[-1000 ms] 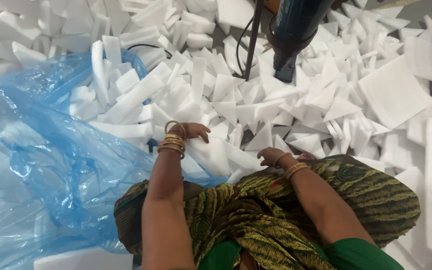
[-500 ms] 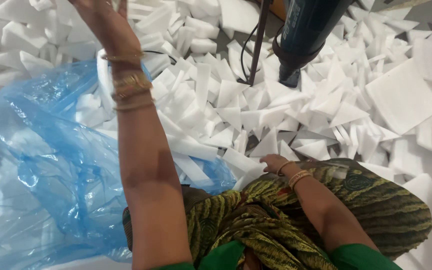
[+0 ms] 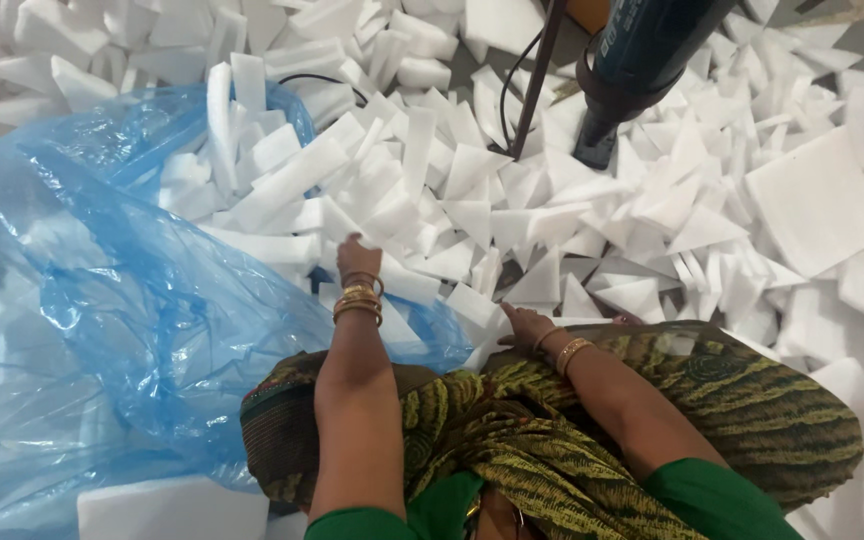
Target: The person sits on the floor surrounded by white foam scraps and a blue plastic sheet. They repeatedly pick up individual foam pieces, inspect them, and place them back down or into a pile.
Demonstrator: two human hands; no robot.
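My left hand (image 3: 357,262) reaches forward onto a heap of white foam offcuts (image 3: 472,200), palm down, fingers curled into the pieces and mostly hidden. It lies just right of the mouth of a large blue plastic bag (image 3: 122,300) that holds more foam pieces. My right hand (image 3: 524,325) rests low by my knee on a white foam piece (image 3: 487,335), next to the bag's near edge, fingers closed over it. Both wrists wear gold bangles.
A dark blue power tool (image 3: 642,60) hangs or stands at the top right, with a black cable (image 3: 512,90) and a thin dark rod (image 3: 537,80) beside it. Larger foam sheets (image 3: 822,200) lie to the right. A foam block (image 3: 172,505) lies at the bottom left.
My left arm, raised high over the bag half a second ago, has come back down onto the foam heap. My right hand has stayed in place.
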